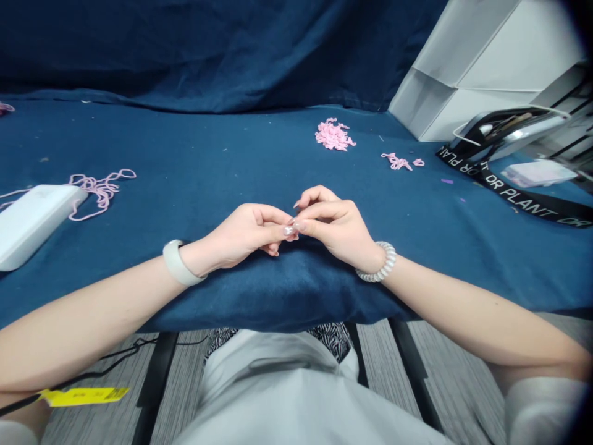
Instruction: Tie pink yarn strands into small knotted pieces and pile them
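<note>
My left hand [250, 235] and my right hand [336, 227] meet at the fingertips over the near edge of the blue cloth [208, 167]. Thumb and forefinger are pinched on each hand. A trace of pink shows between the tips, too small to make out. Farther back lie a pile of pink yarn pieces [334, 135] and, right of it, a smaller group of pink yarn pieces [397, 162]. Loose pink yarn [99, 190] is spread at the left, beside a white box-shaped device [39, 222].
White boxes [463, 68] stand at the back right. Near them are a black pouch [504, 133], a lettered black strap [519, 196] and a small clear case [540, 173]. A cable with a yellow tag [88, 396] hangs at the lower left.
</note>
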### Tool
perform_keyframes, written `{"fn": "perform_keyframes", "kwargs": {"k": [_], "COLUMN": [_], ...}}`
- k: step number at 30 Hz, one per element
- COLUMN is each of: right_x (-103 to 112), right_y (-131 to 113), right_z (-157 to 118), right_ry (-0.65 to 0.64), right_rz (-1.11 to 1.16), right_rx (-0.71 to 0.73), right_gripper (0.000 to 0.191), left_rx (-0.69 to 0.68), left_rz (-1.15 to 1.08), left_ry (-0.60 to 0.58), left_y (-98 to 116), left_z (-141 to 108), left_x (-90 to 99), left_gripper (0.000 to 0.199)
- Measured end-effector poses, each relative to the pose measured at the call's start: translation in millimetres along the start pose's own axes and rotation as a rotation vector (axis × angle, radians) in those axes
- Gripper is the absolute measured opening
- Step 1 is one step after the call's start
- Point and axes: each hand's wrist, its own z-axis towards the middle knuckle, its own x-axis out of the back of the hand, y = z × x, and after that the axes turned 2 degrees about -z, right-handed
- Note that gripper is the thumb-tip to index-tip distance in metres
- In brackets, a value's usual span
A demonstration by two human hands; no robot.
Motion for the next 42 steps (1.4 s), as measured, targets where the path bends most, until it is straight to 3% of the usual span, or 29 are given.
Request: {"fn": "perform_keyframes", "kwargs": {"k": [4, 11, 17, 21, 23, 28, 32, 42], "right_x": [0.0, -3.3, -4.5, -0.7, 3.6, 10.1, 8.2, 10.8], "right_y": [-2.7, -2.4, -3.8, -5.7, -6.0, -7.8, -11.9, -14.1], "right_z": [-0.3, -3.8, -3.3, 2.0, 5.2, 8.7, 7.1, 8.6], "right_ry": [-0.097, -0.186, -0.232, -0.132, -0.150, -0.437, -0.525, -0.422], "right_rz": [0.039, 0.117, 0.164, 0.171, 0.156, 0.094, 0.163, 0.249], "right_rx": [-0.089, -0.202, -0.266, -0.210, -0.227, -0.320, -0.334, -0.426], "right_gripper": [0.024, 0.030, 0.060, 0.046, 0.049, 0.062, 0.052, 0.039], "left_rx": [0.028, -0.047, -0.042, -0.059, -0.070, -0.115, -0.140, -0.094], "left_rz": [0.078, 0.246, 0.079, -0.016, -0.031, -0.046, -0.089, -0.130], "left_ry": [-0.061, -0.075, -0.130, -0.131, -0.110, -0.093, -0.115, -0.012], "left_y": [2.8, -2.2, -6.0, -3.7, -3.5, -5.4, -6.8, -3.0], "left_z": [-1.1, -2.4, -6.5, -8.6, -8.4, -5.9, -5.9, -6.8], "left_x": [0.3, -3.0, -6.5, -9.3, -9.7, -7.3, -6.2, -7.7], "left_gripper": [0.018, 0.011, 0.019, 0.021, 0.023, 0.025, 0.023, 0.029]}}
